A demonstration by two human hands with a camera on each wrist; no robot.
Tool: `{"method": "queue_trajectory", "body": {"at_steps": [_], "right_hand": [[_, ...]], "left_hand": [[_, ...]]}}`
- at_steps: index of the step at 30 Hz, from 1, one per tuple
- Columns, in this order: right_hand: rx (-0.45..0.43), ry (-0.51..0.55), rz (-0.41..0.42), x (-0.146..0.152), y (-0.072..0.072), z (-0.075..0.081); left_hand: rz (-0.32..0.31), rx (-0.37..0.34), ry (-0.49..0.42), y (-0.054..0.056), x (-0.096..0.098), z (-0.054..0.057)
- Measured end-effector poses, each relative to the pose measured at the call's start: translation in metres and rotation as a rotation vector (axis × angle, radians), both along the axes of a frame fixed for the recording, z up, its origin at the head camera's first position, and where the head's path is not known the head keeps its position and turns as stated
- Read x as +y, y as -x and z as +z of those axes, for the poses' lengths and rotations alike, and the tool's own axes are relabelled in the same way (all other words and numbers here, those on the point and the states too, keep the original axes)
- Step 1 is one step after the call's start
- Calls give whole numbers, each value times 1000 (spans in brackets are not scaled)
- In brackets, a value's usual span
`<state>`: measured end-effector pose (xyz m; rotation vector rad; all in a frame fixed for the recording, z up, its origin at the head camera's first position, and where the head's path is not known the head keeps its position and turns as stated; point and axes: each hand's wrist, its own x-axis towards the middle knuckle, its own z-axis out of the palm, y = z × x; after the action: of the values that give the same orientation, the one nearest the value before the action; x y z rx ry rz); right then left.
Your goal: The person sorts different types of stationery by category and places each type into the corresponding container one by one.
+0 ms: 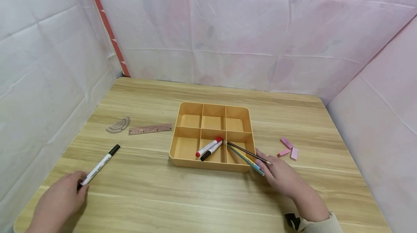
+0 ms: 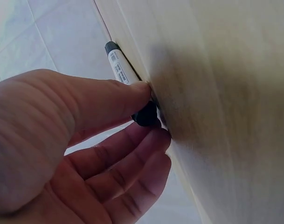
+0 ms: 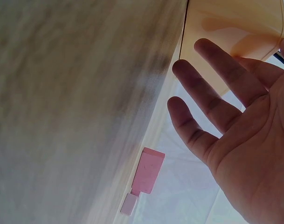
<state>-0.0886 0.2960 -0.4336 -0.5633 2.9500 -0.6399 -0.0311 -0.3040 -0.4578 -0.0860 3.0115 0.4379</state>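
My left hand (image 1: pixel 62 197) pinches a white marker with black ends (image 1: pixel 101 168) between thumb and fingers, low over the table at the left. In the left wrist view its dark near end (image 2: pixel 145 114) shows just past my thumb. At the front right corner of a yellow six-compartment box (image 1: pixel 208 165), my right hand (image 1: pixel 280 173) grips the side wall with thumb and index finger. Its other fingers (image 3: pixel 193 81) reach out loosely. Several pencils (image 1: pixel 242 155) lean across that corner compartment, overlapping my thumb. A red-capped marker (image 1: pixel 208 147) and a black-capped marker (image 1: pixel 211 150) lean in the front middle compartment.
Several pink erasers (image 1: pixel 294 153) lie right of the box. At the left are a clear protractor (image 1: pixel 118 125) and a ruler (image 1: pixel 150 129), whose end comes near the box. Cloth-covered walls (image 1: pixel 234 45) border the wooden table (image 1: pixel 156 204) at the back and sides.
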Motion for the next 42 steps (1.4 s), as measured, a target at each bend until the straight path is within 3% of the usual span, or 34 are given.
{"method": "queue_trajectory", "body": {"at_steps": [9,18,25,32,42], "right_hand": [[-10,-2,-5,0,0,0],[-10,-6,-4,0,0,0],[-4,-3,12,0,0,1],[-6,-4,15,1,1,0],[-2,-1,14,1,2,-1]], "left_hand": [[-3,55,10,0,0,1],[8,226,16,0,10,6],[-2,287,18,0,13,6],[-36,367,37,1,18,10],[-115,508,36,13,31,16]]}}
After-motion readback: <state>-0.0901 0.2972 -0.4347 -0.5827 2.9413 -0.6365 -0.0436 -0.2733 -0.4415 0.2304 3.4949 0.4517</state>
